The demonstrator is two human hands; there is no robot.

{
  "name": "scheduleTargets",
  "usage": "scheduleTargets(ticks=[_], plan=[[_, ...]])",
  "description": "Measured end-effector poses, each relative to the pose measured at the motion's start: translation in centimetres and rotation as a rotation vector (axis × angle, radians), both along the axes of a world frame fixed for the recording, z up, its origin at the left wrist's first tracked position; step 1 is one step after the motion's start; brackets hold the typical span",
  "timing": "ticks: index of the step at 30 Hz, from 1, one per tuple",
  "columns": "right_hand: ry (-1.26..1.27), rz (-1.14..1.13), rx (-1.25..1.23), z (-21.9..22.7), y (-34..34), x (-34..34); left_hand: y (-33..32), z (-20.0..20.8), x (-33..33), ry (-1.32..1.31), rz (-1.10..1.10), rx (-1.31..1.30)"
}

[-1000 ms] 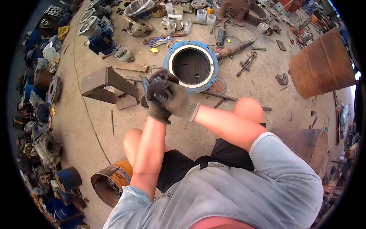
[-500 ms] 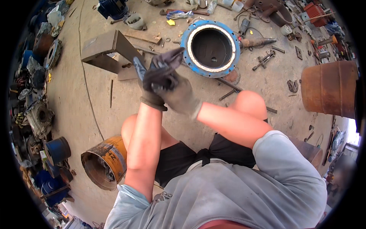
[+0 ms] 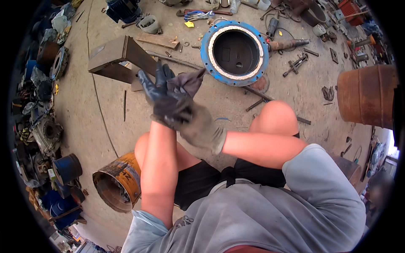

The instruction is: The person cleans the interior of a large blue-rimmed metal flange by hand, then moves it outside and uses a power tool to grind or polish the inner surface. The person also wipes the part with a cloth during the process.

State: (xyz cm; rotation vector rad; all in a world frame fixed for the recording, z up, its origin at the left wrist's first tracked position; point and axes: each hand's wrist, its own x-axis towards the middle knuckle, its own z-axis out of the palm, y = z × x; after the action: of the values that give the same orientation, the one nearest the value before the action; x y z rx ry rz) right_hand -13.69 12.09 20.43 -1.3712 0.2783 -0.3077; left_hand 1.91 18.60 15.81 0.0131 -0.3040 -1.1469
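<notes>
My left hand (image 3: 155,89) is raised in a dark-coated work glove, fingers stretched upward and apart, holding nothing. A crumpled dark cloth rag (image 3: 186,82) lies against that glove's palm. My right hand (image 3: 195,125), also gloved, with a grey-brown cuff, presses across the left palm near the wrist and grips the rag; its fingers are partly blurred. Just beyond the hands sits a round blue flanged housing (image 3: 204,55) with a pale, rough ring round its dark opening. A bent steel frame (image 3: 110,54) stands on the floor to the left of it.
An orange, rusty cylinder (image 3: 128,170) lies by my left knee. The rusty drum (image 3: 366,96) stands at far right. Bolts and a puller-like tool (image 3: 296,64) lie right of the housing. Blue-and-white gloves (image 3: 198,15), a blue motor (image 3: 123,10) and a wooden board (image 3: 157,41) lie beyond.
My right hand and the rag have slid down along the left glove toward its wrist. The left fingers now show more plainly, spread apart.
</notes>
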Motion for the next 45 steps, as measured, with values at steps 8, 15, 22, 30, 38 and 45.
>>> scheduleTargets(ticks=[8,15,22,30,38,45], plan=[[-0.146,-0.182,-0.345,-1.3,-7.0,4.2,-4.5,4.1,-5.1,-0.333,0.403,0.603],[-0.177,-0.216,0.797,-1.5,-18.8,7.7,-5.5,8.7,-7.8,-0.149,0.024,0.281],[-0.275,0.371,0.073,3.9,-15.5,2.3,-0.9,5.3,-5.6,-0.999,0.411,0.645],[-0.318,0.063,-0.449,-1.6,-11.3,2.2,-2.6,5.4,-8.5,-0.477,0.305,0.736],[0.103,-0.299,0.551,-3.8,-12.9,6.9,-2.5,4.9,-10.0,-0.836,0.247,0.612],[-0.03,0.472,0.911,-3.5,-9.7,6.9,-3.1,4.4,-5.4,-1.561,0.961,0.902]])
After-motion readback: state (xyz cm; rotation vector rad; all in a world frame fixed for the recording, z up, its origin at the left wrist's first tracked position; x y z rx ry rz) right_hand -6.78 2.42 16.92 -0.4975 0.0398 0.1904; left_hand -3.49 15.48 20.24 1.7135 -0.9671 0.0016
